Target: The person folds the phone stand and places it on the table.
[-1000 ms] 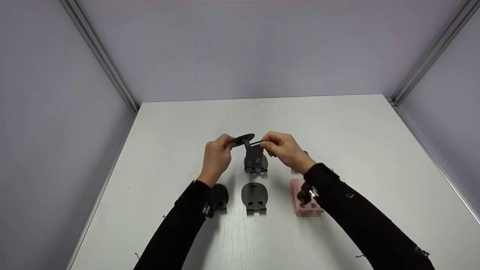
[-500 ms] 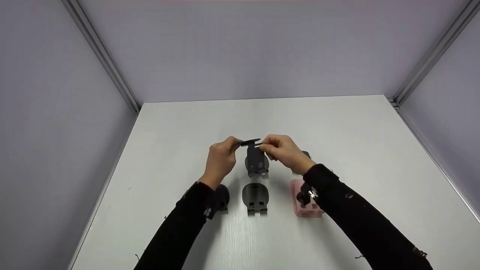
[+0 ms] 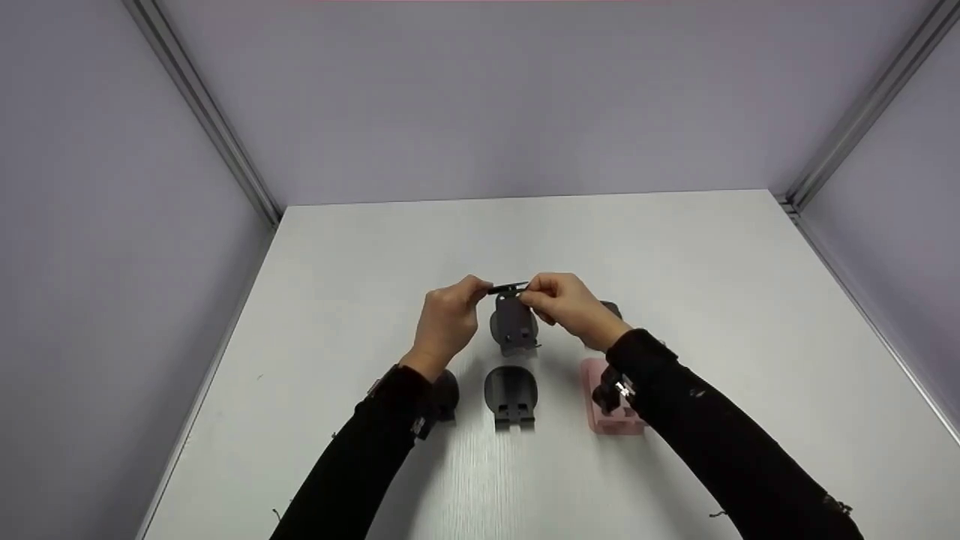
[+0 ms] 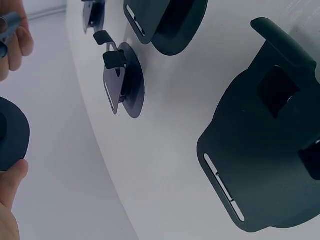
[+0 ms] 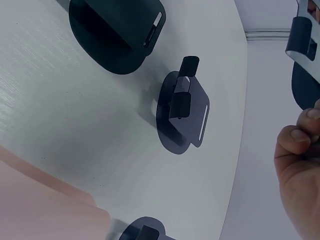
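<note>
A dark folding phone stand is held up between both hands, above the table. My left hand pinches the edge of its round base, the thumb at the rim in the left wrist view. On the other side, my right hand pinches the edge of the stand's plate, thumb against curled fingers. In the right wrist view a hooked lip of the plate shows above the right fingers. Directly behind it in the head view stands another dark phone stand, partly covered.
More dark phone stands stand on the white table: one at centre front, one beside the left sleeve, one behind the right hand. A pink rectangular piece lies under the right forearm. Pale walls enclose the table.
My left hand has moved right and slightly down, bringing the round base closer to the right hand and more level over the plate. The right hand has dropped slightly. Both keep their grip.
</note>
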Motion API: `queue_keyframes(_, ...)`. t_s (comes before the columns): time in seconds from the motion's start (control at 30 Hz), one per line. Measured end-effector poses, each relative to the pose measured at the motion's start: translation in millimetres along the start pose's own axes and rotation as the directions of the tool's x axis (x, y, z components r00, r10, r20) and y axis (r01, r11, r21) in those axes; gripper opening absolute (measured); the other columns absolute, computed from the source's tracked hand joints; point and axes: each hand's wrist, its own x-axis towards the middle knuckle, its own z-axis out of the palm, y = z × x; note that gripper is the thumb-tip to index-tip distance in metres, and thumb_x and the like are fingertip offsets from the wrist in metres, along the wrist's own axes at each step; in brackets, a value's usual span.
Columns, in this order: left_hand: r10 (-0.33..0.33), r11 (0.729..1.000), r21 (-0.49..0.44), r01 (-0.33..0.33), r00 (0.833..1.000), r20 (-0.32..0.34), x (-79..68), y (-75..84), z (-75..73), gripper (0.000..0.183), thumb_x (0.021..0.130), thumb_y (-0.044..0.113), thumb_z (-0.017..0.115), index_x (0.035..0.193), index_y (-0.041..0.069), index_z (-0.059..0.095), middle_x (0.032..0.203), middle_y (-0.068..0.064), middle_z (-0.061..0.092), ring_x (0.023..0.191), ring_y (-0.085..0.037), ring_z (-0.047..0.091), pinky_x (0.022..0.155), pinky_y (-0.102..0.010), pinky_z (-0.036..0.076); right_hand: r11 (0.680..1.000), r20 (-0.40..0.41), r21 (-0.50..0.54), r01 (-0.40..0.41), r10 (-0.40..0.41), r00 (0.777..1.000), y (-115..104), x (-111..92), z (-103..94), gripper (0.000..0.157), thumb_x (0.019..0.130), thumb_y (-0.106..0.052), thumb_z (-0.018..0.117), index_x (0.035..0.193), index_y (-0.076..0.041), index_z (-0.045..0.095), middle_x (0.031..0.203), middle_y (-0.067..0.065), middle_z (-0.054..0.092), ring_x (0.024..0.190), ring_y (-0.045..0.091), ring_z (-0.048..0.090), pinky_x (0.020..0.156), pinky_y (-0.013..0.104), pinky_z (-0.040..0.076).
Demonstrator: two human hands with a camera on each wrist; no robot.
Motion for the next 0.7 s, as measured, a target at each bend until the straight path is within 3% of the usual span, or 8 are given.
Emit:
queue_keyframes(0.3, 0.009, 1.000, 0.020, -0.009, 1.000, 0.005, 2.4, -2.9, -2.9, 0.009, 0.097, -0.003, 0.064, 0.094, 0.002, 0.070, 0.085, -0.010, 0.077, 0.070, -0.024, 0.074, 0.060, -0.038, 0.058, 0.998, 0.002, -0.058, -0.001, 0.001, 1.000, 0.1, 3.8, -0.6, 0.019, 0.100, -0.020, 0.066, 0.094, -0.002, 0.065, 0.065, -0.004, 0.049, 0.059, 0.012, 0.045, 0.054, 0.025, 0.033)
queue_keyframes(0.7, -0.013, 0.998, 0.065, 0.013, 1.000, -0.011, 1.7, -8.7, -7.4, 0.009, 0.098, -0.001, 0.063, 0.094, 0.004, 0.069, 0.086, -0.009, 0.077, 0.073, -0.023, 0.074, 0.062, -0.037, 0.058, 1.000, 0.061, 0.017, -0.020, 0.019, 0.998, 5.1, 0.2, 2.0, 0.018, 0.099, -0.019, 0.069, 0.105, -0.003, 0.068, 0.066, -0.004, 0.051, 0.061, 0.010, 0.045, 0.058, 0.024, 0.037)
